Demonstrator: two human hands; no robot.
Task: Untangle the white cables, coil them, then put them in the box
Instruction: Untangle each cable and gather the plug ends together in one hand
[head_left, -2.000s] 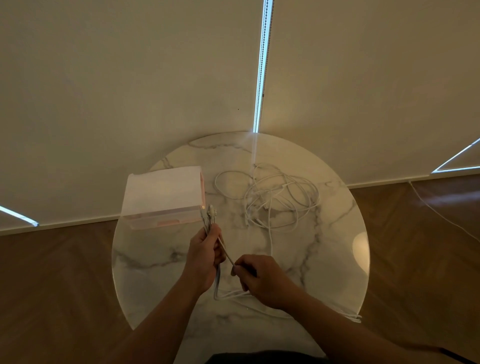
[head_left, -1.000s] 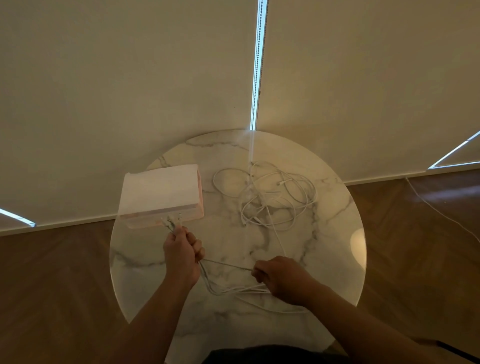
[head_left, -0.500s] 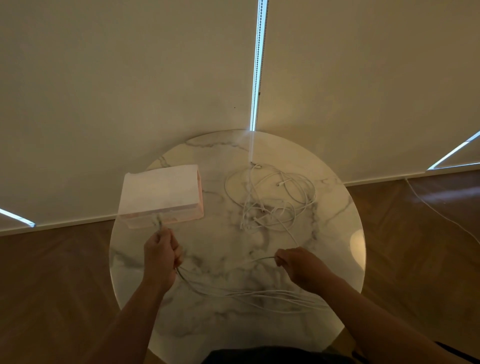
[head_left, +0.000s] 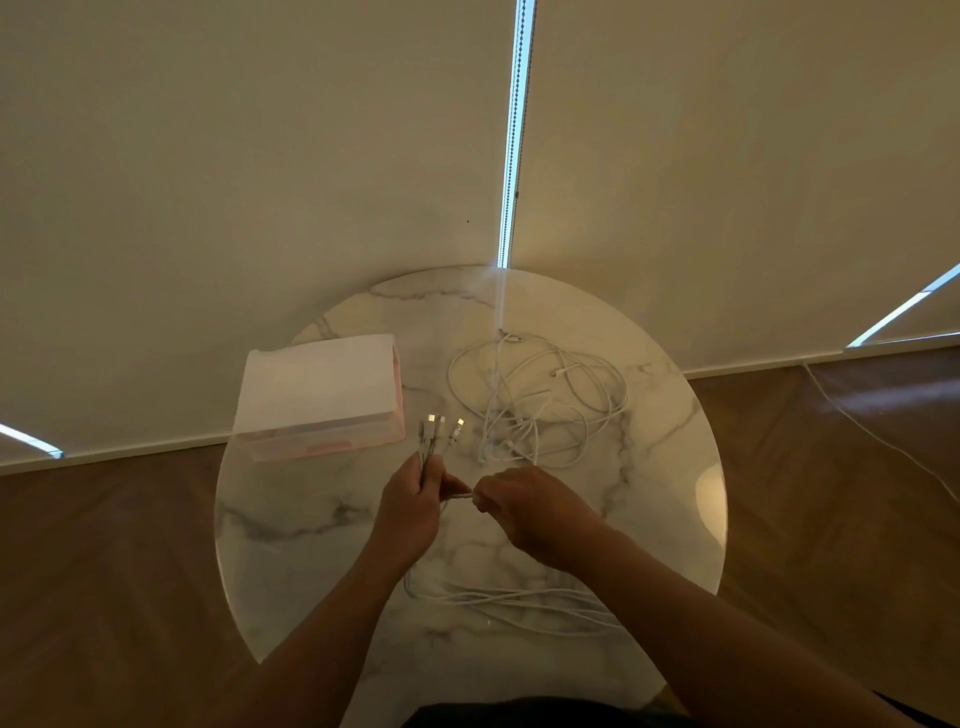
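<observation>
My left hand (head_left: 415, 506) grips a bundle of white cable ends (head_left: 439, 431), whose metal plugs stick up beyond its fingers. My right hand (head_left: 522, 506) sits close beside it and pinches a strand (head_left: 457, 497) of the same white cable between the two hands. Long loops of that cable (head_left: 519, 605) trail over the near part of the round marble table (head_left: 291, 545), under my forearms. A tangled heap of white cables (head_left: 540, 400) lies at the back right. The clear pinkish box (head_left: 322, 395) stands at the back left, just beyond the plugs.
The table edge curves close around both arms; wooden floor lies on both sides. A thin white cord (head_left: 883, 441) runs along the floor at the right. Pale blinds with a bead chain (head_left: 514, 135) hang behind the table.
Half a second ago my hands were spread apart with the cable stretched between them. They have come together at the table's middle, and the left hand has shifted right, its plugs pointing up.
</observation>
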